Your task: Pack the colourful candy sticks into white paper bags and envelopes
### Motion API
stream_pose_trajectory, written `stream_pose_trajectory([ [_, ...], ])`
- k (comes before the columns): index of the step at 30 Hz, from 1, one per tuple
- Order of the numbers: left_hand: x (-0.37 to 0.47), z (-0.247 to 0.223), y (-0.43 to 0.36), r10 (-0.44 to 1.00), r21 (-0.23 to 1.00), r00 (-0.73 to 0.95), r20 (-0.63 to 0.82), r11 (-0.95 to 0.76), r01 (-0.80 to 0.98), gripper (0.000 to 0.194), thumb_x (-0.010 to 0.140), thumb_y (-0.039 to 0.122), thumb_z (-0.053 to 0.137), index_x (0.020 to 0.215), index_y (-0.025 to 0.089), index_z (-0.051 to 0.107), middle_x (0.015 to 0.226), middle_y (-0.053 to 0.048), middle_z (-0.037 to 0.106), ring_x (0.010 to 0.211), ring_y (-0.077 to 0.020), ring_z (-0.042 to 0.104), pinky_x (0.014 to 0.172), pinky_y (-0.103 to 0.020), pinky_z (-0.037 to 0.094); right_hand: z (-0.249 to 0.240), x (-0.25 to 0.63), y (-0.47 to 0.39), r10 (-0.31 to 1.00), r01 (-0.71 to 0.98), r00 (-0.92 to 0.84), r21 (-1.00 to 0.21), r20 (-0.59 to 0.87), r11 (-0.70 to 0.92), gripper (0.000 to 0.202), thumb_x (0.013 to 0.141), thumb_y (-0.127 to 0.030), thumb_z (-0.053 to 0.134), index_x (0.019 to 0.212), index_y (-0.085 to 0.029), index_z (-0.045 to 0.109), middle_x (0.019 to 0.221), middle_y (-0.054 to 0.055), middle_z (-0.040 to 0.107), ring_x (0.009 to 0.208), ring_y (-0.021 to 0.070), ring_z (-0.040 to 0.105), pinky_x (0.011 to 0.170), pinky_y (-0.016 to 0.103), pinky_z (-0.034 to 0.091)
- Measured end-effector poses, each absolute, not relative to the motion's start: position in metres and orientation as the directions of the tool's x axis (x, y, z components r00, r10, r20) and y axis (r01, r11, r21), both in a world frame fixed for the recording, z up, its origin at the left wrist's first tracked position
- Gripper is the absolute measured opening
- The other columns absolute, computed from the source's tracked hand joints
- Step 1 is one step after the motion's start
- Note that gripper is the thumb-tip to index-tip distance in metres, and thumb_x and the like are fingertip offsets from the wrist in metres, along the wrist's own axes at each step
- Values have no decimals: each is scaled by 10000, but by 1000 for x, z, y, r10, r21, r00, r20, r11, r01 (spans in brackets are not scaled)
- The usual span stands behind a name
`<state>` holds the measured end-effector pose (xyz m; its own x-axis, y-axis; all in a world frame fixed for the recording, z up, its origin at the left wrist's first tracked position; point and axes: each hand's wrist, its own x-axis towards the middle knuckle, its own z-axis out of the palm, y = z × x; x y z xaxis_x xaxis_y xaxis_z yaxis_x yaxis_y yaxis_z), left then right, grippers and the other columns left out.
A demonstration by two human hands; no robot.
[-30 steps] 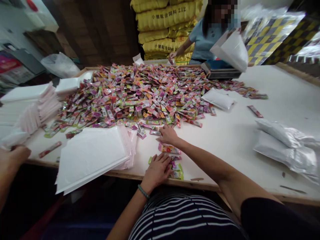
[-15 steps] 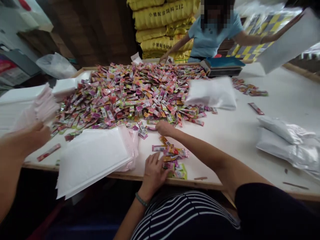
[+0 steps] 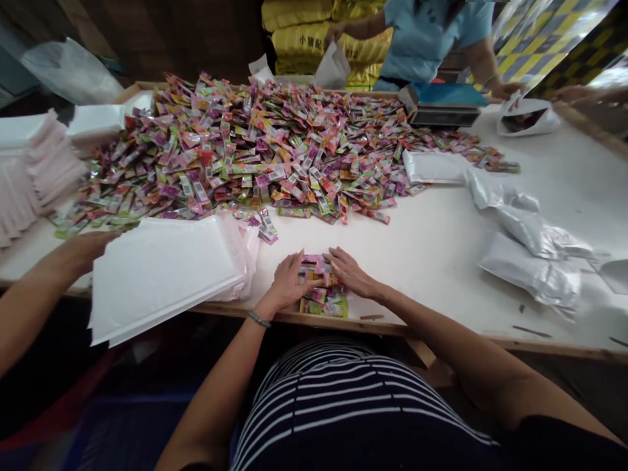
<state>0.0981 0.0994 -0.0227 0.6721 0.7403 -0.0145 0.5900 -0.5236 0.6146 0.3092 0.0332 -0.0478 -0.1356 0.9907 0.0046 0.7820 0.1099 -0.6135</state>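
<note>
A small stack of colourful stick packets (image 3: 322,306) lies at the table's front edge, between my hands. My left hand (image 3: 287,282), with a bracelet at the wrist, rests along the stack's left side, its thumb over the packets. From the right, my right hand (image 3: 352,273) lays its stretched fingers against the stack's upper right. Neither hand is closed round a packet. Beyond them spreads a large heap of the same packets (image 3: 275,150). White padded mailers (image 3: 167,261) lie in a pile to the left of my left hand, overhanging the edge.
Filled silvery-white pouches (image 3: 530,261) lie on the right of the white table (image 3: 422,242). At left, a co-worker's hand (image 3: 88,252) is beside the mailers. Across the table, a person in a blue shirt (image 3: 417,46) handles white bags near a blue-topped box (image 3: 446,98).
My right hand has come back from the heap's edge to the small stack, which is now neater. The person opposite has lowered a bag to the table; another pouch lies at right.
</note>
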Motion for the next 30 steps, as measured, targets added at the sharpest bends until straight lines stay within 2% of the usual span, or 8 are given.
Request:
stream_pose_trajectory([
  [5, 86, -2, 80, 645, 680, 764, 4, -562, 471, 948, 759, 397, 710, 1522, 216, 177, 1463, -160, 363, 1369, -291, 328, 1140, -472, 294, -37, 292, 30, 990, 689, -129, -723, -57, 49, 706, 956, -638, 83, 1551, -260, 113, 1622, 71, 10, 1478, 263, -90, 1169, 595, 97],
  [7, 75, 6, 72, 704, 595, 710, -37, -555, 581, 943, 750, 360, 722, 1515, 213, 189, 1490, -169, 318, 1386, -316, 286, 1131, -502, 290, -28, 294, 34, 991, 719, -116, -694, -72, 34, 700, 956, -637, 79, 1552, -270, 82, 1620, 56, -55, 1470, 269, -129, 1159, 615, 59],
  [9, 64, 10, 68, 783, 456, 615, -99, -514, 727, 763, 765, 282, 695, 1437, 158, 356, 1430, -183, 386, 1338, -334, 339, 1095, -503, 327, -23, 297, 39, 985, 795, -133, -605, -106, 42, 714, 955, -646, 141, 1552, -256, 94, 1616, 72, -72, 1462, 295, -154, 1138, 646, 21],
  [13, 50, 8, 69, 789, 331, 602, -121, -540, 774, 259, 791, 86, 533, 1030, 142, 617, 1025, -98, 589, 1035, -251, 522, 954, -391, 438, -34, 297, 43, 966, 893, -241, -412, -95, 182, 664, 962, -587, 321, 1518, -230, 256, 1598, 127, 165, 1474, 323, 41, 1126, 657, 38],
  [18, 47, 17, 67, 757, 348, 652, 46, -624, 700, 248, 788, 40, 460, 943, 179, 595, 971, -67, 594, 981, -223, 517, 908, -367, 454, -46, 297, 51, 977, 884, -133, -427, 164, 192, 392, 951, -479, 463, 1216, -226, 601, 1325, 104, 557, 1228, 264, 443, 1035, 474, 335],
  [22, 68, 36, 51, 700, 159, 714, -20, -703, 693, 228, 794, 60, 482, 945, 159, 621, 983, -96, 615, 1000, -256, 516, 922, -393, 444, -33, 294, 70, 985, 874, -83, -464, 151, 145, 334, 958, -454, 459, 1070, -216, 664, 1216, 92, 614, 1141, 252, 484, 946, 416, 392],
  [27, 87, 42, 34, 842, 114, 515, -159, -502, 857, 318, 836, 226, 593, 1133, 117, 564, 1099, -144, 593, 1007, -270, 580, 863, -365, 467, -19, 286, 64, 894, 843, -446, -352, -36, 407, 503, 954, -561, 379, 1381, -322, 497, 1434, 67, 485, 1310, 294, 396, 1034, 481, 335],
  [30, 81, 34, 40, 914, 132, 351, -204, -329, 935, 413, 838, 306, 625, 1187, 106, 528, 1091, -162, 614, 956, -287, 622, 796, -366, 475, -27, 285, 41, 891, 864, -448, -291, -76, 410, 958, 774, -776, 490, 1528, -237, 250, 1547, 147, 303, 1389, 393, 276, 1073, 565, 281],
])
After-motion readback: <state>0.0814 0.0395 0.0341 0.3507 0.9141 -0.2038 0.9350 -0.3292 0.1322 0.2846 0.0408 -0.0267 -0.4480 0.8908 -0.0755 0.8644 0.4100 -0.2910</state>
